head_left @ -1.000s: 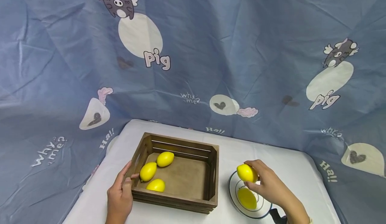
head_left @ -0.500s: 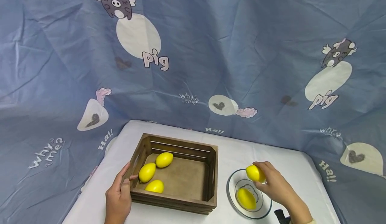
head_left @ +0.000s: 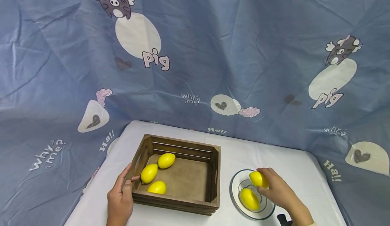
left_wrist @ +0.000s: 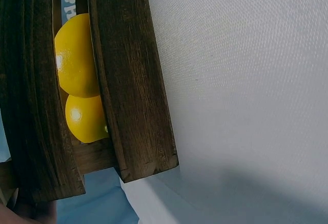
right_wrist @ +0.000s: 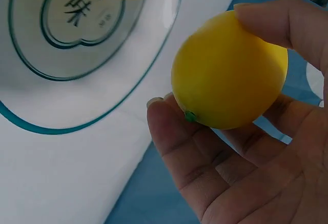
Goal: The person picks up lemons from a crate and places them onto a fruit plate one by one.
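Note:
My right hand (head_left: 278, 188) holds a yellow lemon (head_left: 258, 179) between thumb and fingers, over the far right part of a white plate (head_left: 238, 182) with a dark rim. In the right wrist view the held lemon (right_wrist: 228, 73) shows a green stem end, and the plate (right_wrist: 102, 88) lies beyond it. A second lemon (head_left: 250, 199) rests on the plate. At the left, my left hand (head_left: 120, 197) grips the left end of a brown wooden crate (head_left: 176, 204), one finger reaching through its side. Several lemons (head_left: 149, 173) lie inside it, towards the left.
The crate and plate stand side by side on a white-covered table (head_left: 237, 151). A blue cloth (head_left: 195, 57) with printed pigs hangs behind and at the sides. A black object (head_left: 283, 219) shows by my right wrist.
My right hand has moved right with the lemon, then slightly lower over the plate. The left hand, crate and other lemons stay in place.

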Demonstrator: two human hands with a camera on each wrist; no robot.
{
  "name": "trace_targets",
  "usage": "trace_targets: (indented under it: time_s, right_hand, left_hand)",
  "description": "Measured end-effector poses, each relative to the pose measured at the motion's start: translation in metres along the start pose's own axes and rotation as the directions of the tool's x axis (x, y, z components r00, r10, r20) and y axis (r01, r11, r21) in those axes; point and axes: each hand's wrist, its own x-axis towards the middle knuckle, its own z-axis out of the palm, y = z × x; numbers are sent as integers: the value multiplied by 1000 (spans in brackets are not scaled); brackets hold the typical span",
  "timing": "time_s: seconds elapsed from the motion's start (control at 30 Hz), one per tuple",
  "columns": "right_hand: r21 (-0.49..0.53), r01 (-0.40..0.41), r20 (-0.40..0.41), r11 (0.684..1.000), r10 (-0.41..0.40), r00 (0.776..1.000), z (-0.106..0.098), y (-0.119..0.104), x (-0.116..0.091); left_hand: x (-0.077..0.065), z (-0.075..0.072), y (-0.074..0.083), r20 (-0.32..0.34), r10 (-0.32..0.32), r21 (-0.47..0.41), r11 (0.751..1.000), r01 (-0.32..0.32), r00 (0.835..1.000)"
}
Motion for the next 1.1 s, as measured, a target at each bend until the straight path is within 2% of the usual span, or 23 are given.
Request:
trace_targets:
  time_s: [0.33,0.73,1.1]
  right_hand:
    - [64,-123,46,990,120,992,16,11,1]
    - [75,-149,49,986,145,988,29,22,7]
    - [54,-218,83,974,214,973,34,29,10]
  left_hand:
    - [-1,0,-1,-3,-10,-2,1000,10,1000]
    - [-1,1,-2,-5,-7,-14,1000,7,1000]
    - [0,0,1,-11,3,-5,1000,-3,1000]
